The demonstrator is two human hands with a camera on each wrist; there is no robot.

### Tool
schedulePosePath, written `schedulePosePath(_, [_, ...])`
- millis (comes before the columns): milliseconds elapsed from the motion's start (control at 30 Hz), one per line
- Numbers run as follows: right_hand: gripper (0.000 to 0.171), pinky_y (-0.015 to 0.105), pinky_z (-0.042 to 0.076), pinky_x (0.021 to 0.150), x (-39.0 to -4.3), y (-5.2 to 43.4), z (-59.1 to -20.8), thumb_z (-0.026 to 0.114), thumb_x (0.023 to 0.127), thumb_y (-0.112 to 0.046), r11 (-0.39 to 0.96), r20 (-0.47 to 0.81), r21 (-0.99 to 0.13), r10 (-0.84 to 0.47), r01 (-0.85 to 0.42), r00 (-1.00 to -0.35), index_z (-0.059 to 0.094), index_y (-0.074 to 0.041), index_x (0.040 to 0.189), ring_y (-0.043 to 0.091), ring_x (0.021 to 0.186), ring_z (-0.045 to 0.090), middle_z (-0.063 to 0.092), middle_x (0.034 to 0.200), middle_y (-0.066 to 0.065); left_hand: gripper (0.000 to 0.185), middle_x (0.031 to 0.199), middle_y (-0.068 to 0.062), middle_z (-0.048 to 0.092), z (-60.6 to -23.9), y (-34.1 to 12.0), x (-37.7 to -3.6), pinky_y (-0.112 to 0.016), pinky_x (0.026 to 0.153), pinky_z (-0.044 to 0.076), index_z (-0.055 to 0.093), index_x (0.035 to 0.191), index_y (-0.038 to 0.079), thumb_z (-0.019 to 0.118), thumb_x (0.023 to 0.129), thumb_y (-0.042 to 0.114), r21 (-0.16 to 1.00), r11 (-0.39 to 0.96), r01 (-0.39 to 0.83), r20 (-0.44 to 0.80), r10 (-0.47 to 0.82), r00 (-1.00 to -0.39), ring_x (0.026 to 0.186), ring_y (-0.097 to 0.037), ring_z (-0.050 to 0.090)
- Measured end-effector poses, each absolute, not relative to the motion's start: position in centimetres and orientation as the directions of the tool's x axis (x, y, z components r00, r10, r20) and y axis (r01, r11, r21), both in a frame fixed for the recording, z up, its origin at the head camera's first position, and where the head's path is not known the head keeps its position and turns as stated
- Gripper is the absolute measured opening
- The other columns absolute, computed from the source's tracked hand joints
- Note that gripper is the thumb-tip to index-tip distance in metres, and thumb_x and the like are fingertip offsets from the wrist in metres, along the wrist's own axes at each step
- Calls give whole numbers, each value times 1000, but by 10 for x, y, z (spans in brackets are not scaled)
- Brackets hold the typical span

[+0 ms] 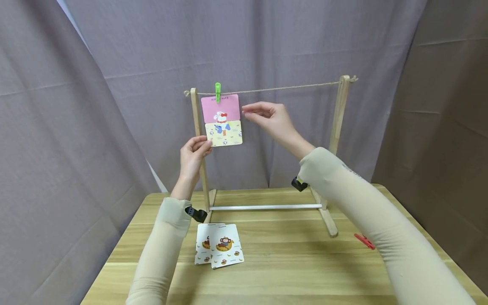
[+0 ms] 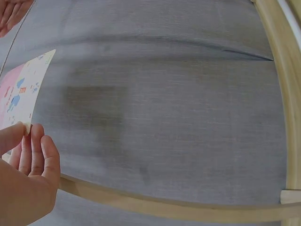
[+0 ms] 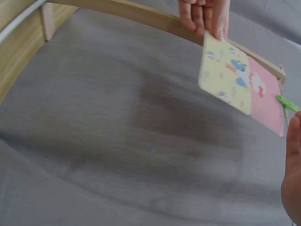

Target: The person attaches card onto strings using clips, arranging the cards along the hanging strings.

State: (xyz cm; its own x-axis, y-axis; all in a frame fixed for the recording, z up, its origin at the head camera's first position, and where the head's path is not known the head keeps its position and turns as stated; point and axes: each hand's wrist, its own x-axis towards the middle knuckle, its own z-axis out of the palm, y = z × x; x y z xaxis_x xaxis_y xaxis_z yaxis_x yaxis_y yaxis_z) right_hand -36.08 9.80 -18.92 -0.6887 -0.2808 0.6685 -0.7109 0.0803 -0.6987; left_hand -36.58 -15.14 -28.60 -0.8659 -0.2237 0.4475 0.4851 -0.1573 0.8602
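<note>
A pink-and-cream card (image 1: 222,106) with a rabbit drawing hangs from the string near the rack's left post. A green clothespin (image 1: 218,91) clips its top edge to the string. My left hand (image 1: 195,154) pinches the card's lower left corner between thumb and fingers; the left wrist view shows this pinch at the cream end (image 2: 29,101). Just right of the card, my right hand (image 1: 275,120) is raised with its fingers extended and thumb close to them, apart from the card and holding nothing visible. In the right wrist view only part of this hand (image 3: 292,179) shows.
The wooden rack's right post (image 1: 339,114) carries the other end of the string (image 1: 289,87). A white rod (image 1: 267,207) joins the feet. Two overlapping monkey cards (image 1: 228,256) lie on the wooden table (image 1: 289,271). A red clothespin (image 1: 364,241) lies by my right forearm. Grey curtains hang behind.
</note>
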Motion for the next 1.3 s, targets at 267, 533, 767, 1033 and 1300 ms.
schedulePosePath(267, [25,24,54,88,-359,121,-218,74,93,-13,110,629,-732,-268,-672,-730,73,-1,115,10,99,70,75,111,4,26,85,1,71,-304,-161,-363,-25,79,57,63,116,-9,71,94,3,882,-133,452,422,-205,-883,81,-16,69])
schedulePosePath(533, [28,23,53,88,-354,150,-248,73,95,-21,178,594,-746,-257,-641,-763,73,-3,116,10,99,70,75,112,3,23,87,1,72,-327,-165,-354,-28,79,57,64,113,-6,72,93,4,898,-123,422,400,-171,-900,83,-16,71])
schedulePosePath(767, [29,22,54,80,-344,170,-281,72,96,-24,247,566,-735,-292,-632,-771,73,-7,119,17,99,69,74,115,4,31,96,-10,72,-352,-168,-340,-25,77,56,61,118,-9,72,94,8,925,-82,372,360,-130,-924,80,-11,70])
schedulePosePath(1033, [30,24,55,84,-328,181,-314,71,97,-23,246,513,-762,-335,-599,-790,71,-6,121,12,102,68,73,117,7,31,97,-9,72,-378,-173,-326,-29,82,58,60,119,-11,70,96,7,949,-50,310,304,-111,-946,82,-13,70])
schedulePosePath(1300, [29,20,53,86,-314,199,-340,69,98,-21,266,472,-795,-296,-546,-831,71,-4,121,13,103,68,71,119,13,28,97,-9,71,-400,-181,-318,-28,81,57,61,117,-9,70,95,6,963,-31,269,265,-98,-959,86,-17,70])
